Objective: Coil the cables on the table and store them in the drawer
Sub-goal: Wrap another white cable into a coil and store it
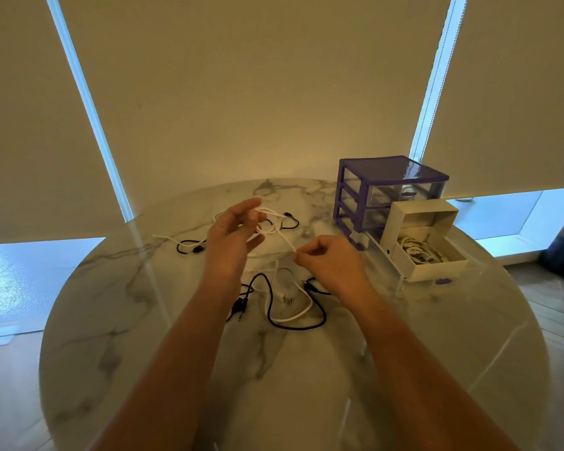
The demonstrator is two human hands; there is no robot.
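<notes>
Two hands mid-frame on one white cable (279,234): left hand (233,234) has loops gathered around its fingers, right hand (326,260) pinches the strand lower right of it. Black cables (295,315) lie loose on marble table (176,336). Pulled-out drawer (428,255) at right of frame holds coiled white cables, in front of purple drawer unit (388,190).
</notes>
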